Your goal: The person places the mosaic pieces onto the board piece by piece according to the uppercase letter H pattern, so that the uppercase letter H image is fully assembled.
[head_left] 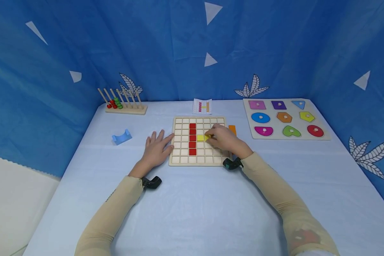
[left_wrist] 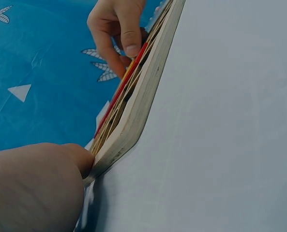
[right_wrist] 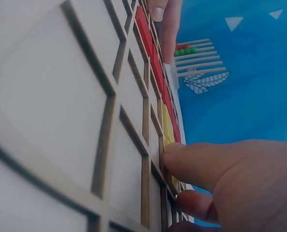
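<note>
A wooden grid board (head_left: 182, 159) lies on the table, with a column of several red square tiles (head_left: 192, 145) in its cells. Right of that column, a yellow tile (head_left: 200, 138) sits in the same row as the middle red one. My right hand (head_left: 225, 138) reaches over the board from the right, thumb and fingertips pinching a second yellow tile (head_left: 206, 137) beside the first. In the right wrist view, the thumb (right_wrist: 196, 162) covers part of the yellow pieces. My left hand (head_left: 156, 149) is spread flat, its fingers and thumb touching the board's left edge.
A small printed pattern card (head_left: 202, 106) lies behind the board. Orange pieces (head_left: 232, 129) show at its right edge, partly behind the right hand. A bead-peg stand (head_left: 126, 108) and a blue curved block (head_left: 122, 137) are left; a shape puzzle board (head_left: 272, 110) is right.
</note>
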`<state>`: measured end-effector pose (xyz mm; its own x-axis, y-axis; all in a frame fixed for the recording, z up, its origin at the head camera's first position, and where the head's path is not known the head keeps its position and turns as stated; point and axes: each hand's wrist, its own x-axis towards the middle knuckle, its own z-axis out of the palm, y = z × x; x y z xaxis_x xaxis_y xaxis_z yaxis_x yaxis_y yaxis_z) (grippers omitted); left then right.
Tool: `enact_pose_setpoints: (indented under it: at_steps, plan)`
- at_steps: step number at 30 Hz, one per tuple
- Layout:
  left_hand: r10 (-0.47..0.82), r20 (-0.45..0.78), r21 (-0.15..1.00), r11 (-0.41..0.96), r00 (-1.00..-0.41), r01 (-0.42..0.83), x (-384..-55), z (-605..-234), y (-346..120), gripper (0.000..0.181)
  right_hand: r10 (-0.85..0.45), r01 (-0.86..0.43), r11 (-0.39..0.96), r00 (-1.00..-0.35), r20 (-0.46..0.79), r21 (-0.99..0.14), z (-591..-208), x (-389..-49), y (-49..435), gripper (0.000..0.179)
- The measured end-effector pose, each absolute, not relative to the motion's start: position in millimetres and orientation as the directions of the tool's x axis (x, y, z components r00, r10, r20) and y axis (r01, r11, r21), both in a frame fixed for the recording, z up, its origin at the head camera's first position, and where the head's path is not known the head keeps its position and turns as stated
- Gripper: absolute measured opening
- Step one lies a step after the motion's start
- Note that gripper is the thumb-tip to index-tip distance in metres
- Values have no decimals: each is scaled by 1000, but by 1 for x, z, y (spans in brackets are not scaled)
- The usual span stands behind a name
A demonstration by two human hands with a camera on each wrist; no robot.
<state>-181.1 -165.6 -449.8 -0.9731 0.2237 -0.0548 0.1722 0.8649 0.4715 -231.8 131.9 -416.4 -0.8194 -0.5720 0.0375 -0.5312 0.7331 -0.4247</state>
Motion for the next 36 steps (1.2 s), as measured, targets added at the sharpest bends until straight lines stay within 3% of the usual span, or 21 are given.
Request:
enact_pose_setpoints:
  at_steps: [18,36]
  plan:
    - [215,-64,474,866,-975,160,-181,-449,-165,57,-529,-487,764,-848,20,-424,-417,-231,130,29]
    - [212,-65,468,869,-975,158,-181,-449,-165,57,-560,-521,735,-827,46,-435,-415,-231,133,29]
